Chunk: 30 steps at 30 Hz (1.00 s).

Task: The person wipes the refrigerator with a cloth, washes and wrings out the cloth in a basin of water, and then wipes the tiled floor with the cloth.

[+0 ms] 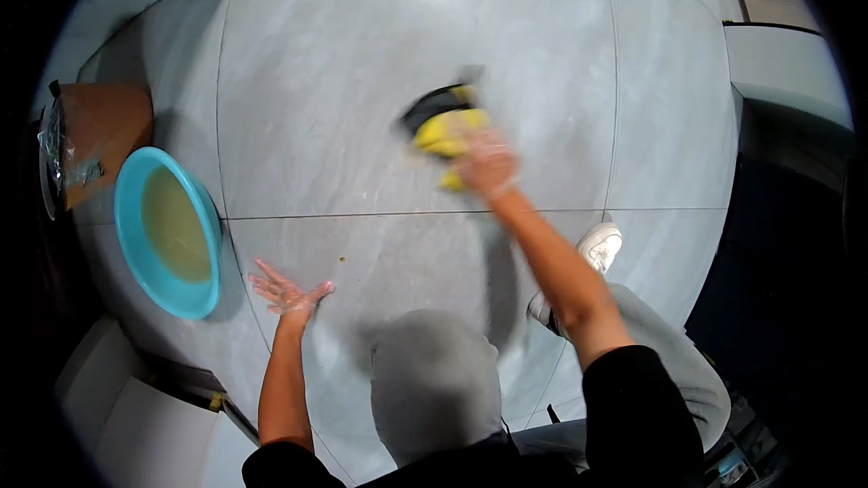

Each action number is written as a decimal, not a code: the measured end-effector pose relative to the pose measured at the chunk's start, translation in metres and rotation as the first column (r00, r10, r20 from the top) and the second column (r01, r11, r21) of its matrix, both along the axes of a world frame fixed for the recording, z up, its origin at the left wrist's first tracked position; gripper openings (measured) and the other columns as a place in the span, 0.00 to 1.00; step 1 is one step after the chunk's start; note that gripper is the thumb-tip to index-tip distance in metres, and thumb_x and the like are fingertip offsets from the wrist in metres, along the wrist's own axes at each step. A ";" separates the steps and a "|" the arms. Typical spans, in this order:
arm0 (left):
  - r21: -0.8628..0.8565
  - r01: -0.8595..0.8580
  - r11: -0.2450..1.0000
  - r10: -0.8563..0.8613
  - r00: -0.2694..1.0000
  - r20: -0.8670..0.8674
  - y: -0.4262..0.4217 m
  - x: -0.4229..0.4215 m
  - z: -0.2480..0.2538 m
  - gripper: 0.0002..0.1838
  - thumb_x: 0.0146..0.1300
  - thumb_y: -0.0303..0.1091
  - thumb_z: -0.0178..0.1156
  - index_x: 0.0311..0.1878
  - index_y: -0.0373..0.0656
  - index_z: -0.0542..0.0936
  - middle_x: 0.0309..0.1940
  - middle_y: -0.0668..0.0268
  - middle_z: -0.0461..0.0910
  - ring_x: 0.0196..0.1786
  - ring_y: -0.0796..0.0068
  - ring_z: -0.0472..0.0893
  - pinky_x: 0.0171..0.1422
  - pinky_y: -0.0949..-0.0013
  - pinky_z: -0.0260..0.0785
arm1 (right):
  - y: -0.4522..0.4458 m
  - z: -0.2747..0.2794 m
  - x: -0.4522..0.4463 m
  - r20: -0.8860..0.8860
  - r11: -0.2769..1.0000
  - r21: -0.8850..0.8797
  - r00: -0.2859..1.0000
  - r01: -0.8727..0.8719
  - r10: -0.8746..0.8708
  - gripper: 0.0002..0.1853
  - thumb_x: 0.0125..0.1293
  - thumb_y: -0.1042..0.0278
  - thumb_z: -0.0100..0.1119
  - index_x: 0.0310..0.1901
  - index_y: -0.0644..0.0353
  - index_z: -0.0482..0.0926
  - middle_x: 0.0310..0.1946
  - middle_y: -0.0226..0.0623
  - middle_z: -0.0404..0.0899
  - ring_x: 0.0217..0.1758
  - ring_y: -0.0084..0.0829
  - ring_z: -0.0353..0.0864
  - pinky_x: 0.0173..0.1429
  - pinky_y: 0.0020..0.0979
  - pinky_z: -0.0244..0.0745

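Note:
A yellow and black cloth [445, 131], smeared by motion, lies bunched on the grey tiled floor [362, 126]. My right hand [488, 163], in a clear thin glove, presses on it with its fingers closed over the yellow part. My left hand [287, 291], also in a clear glove, is spread flat near the floor at the lower left, holding nothing. To the left of it stands a turquoise basin [129, 226] with cloudy yellowish water [176, 228] inside.
Behind the basin, a brown cardboard box [131, 122] with clear plastic stands at the left. My white shoe [599, 246] is right of centre. White furniture [154, 425] edges the lower left, and a white panel [782, 68] the upper right.

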<state>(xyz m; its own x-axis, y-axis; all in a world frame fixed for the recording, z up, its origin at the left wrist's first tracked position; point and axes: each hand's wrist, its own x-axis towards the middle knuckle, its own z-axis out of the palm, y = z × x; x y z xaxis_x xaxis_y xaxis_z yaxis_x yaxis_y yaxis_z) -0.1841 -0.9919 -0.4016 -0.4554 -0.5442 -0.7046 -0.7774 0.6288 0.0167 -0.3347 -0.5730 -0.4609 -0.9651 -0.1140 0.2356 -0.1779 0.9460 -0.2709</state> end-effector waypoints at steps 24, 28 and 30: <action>0.040 -0.053 0.998 0.052 0.998 0.019 0.011 -0.015 0.018 0.95 0.26 0.54 0.90 0.80 0.67 0.16 0.83 0.48 0.13 0.84 0.45 0.16 0.79 0.21 0.27 | -0.118 0.073 -0.044 0.327 0.912 -0.057 0.855 -0.406 0.402 0.38 0.59 0.67 0.68 0.73 0.49 0.69 0.48 0.42 0.84 0.51 0.46 0.84 0.56 0.46 0.79; 0.037 -0.065 0.997 0.066 0.998 -0.020 0.012 -0.012 0.018 0.95 0.26 0.56 0.89 0.81 0.64 0.17 0.82 0.45 0.13 0.84 0.44 0.15 0.80 0.25 0.22 | -0.070 0.109 -0.089 0.681 0.750 0.234 0.655 -0.619 0.328 0.37 0.63 0.71 0.62 0.75 0.44 0.65 0.50 0.40 0.86 0.52 0.44 0.88 0.51 0.47 0.83; 0.048 -0.051 0.998 0.049 0.998 0.039 0.011 -0.016 0.026 0.95 0.26 0.58 0.89 0.81 0.64 0.16 0.82 0.45 0.13 0.84 0.43 0.15 0.80 0.25 0.22 | -0.030 0.138 -0.105 0.781 0.841 0.274 0.618 -0.466 0.088 0.37 0.61 0.69 0.66 0.73 0.44 0.68 0.52 0.40 0.86 0.53 0.43 0.88 0.53 0.47 0.82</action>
